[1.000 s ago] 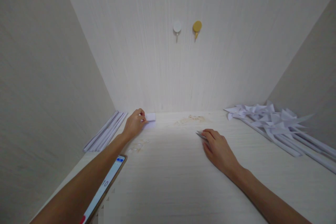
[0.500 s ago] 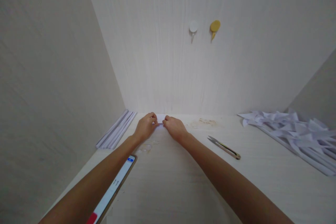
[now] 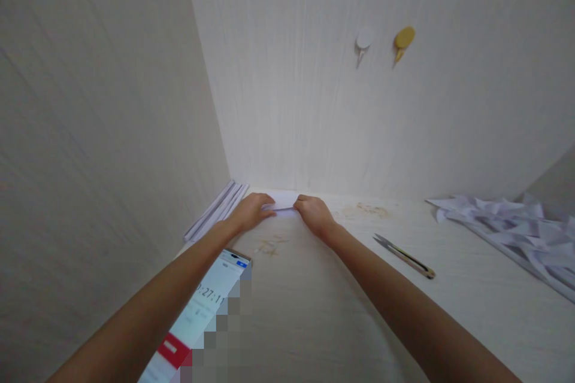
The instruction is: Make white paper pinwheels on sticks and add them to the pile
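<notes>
A: Both hands moved onto the small white paper piece (image 3: pixel 282 202) at the desk's back edge; utility knife (image 3: pixel 404 255) lies apart, right.

B: Head view: left hand (image 3: pixel 251 213) and right hand (image 3: pixel 314 215) pinch its ends, fingers closed. I'd keep edges aligned, press flat.

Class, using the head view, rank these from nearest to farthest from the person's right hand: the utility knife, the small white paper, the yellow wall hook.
1. Small white paper: touching the right hand.
2. Utility knife: on the table, to the right.
3. Yellow wall hook: high on the back wall.
</notes>
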`<state>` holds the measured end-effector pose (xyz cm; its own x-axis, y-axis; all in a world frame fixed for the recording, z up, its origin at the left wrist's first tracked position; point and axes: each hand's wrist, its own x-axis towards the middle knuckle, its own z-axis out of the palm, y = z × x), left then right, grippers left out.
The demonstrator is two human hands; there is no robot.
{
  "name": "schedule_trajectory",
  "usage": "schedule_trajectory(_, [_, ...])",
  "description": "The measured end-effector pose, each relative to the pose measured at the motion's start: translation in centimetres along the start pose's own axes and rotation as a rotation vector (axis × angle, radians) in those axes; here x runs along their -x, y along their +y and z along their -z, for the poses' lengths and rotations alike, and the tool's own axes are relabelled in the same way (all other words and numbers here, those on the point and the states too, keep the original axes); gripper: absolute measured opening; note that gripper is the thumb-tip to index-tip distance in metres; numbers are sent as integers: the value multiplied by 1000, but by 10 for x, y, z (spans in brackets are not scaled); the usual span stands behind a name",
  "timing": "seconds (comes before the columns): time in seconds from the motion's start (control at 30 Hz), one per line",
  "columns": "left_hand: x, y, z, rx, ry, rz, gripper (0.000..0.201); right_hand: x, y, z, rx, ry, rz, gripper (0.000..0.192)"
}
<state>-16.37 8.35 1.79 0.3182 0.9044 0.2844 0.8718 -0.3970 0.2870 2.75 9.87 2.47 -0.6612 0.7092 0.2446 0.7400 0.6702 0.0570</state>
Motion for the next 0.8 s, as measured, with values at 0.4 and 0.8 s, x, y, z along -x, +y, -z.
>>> schedule_trajectory(0.4, [0,3,15,-14,-71,-2,30,7,-8,-4,-20,11,-2,23])
schedule_trajectory(0.8, [-2,5,17,63,-188,-50,22,8,-8,-9,-13,45,-3,24])
